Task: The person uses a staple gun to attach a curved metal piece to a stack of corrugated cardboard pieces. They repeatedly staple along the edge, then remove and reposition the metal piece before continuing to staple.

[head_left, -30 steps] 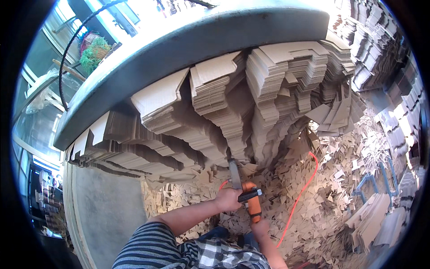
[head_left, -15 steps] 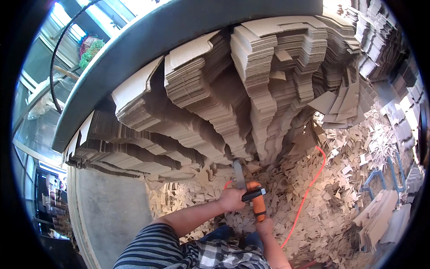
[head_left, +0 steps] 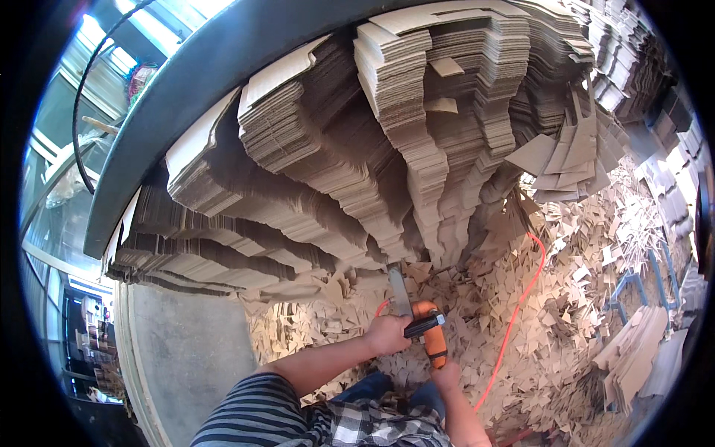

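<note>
My left hand (head_left: 389,334) is closed at the black side handle of an orange power tool (head_left: 432,335). My right hand (head_left: 447,377) is wrapped round the tool's rear end, below the orange body. A flat grey metal blade (head_left: 399,290) points away from the tool. Its far end is at the bottom of a tall stack of brown cardboard sheets (head_left: 402,97), cut in stepped columns with deep gaps between them. Whether the tip touches the cardboard, I cannot tell.
Cardboard scraps (head_left: 551,320) cover the floor around my legs. An orange cord (head_left: 514,320) runs across them on the right. A dark curved board (head_left: 246,56) lies over the stack. Cut sheets (head_left: 633,357) lean near a blue metal frame (head_left: 629,287). Grey flooring (head_left: 190,350) shows at left.
My view has shifted a little, so the stack sits slightly further left and higher. Both hands keep their hold on the tool, whose blade stays at the stack's bottom.
</note>
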A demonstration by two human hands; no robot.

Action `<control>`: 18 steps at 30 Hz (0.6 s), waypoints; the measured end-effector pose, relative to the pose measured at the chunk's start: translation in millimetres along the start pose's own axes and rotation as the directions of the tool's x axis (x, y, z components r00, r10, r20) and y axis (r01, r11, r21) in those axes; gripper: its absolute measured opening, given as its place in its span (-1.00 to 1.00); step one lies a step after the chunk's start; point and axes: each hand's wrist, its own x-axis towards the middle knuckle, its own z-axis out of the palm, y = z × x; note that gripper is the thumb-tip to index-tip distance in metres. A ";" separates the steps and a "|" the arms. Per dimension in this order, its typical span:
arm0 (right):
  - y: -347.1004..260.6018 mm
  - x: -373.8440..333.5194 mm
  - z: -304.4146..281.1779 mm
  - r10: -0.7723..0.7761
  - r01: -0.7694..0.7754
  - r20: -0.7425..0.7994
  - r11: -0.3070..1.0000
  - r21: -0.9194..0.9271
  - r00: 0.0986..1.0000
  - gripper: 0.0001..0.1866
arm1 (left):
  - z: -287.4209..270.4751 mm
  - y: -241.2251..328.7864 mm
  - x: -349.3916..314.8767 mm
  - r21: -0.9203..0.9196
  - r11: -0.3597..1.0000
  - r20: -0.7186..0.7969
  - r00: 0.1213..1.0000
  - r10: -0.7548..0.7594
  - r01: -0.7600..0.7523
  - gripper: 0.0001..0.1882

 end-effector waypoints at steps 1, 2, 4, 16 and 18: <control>0.9 0.4 -0.7 0.010 -0.009 0.014 1.000 -0.021 1.000 -0.64 | 0.0 0.6 -2.6 -0.008 1.000 -0.010 1.000 0.010 -0.010 -0.57; -4.2 0.9 -5.1 0.013 -0.012 0.028 0.999 -0.041 1.000 -0.64 | 1.9 -3.1 -3.7 -0.012 1.000 -0.041 0.999 0.027 -0.027 -0.57; -17.1 0.8 -11.9 0.035 -0.033 0.032 0.998 -0.057 0.999 -0.66 | 8.3 -12.9 -3.6 -0.018 0.998 -0.101 0.993 0.059 -0.061 -0.57; 7.1 39.4 9.9 0.076 -0.073 0.046 0.994 -0.081 0.996 -0.60 | 29.6 -26.8 27.5 0.007 0.998 -0.120 0.991 0.062 -0.062 -0.57; 11.5 44.4 16.2 0.084 -0.082 0.023 0.993 -0.079 0.996 -0.63 | 32.7 -28.7 33.2 0.017 0.999 -0.103 0.993 0.049 -0.047 -0.57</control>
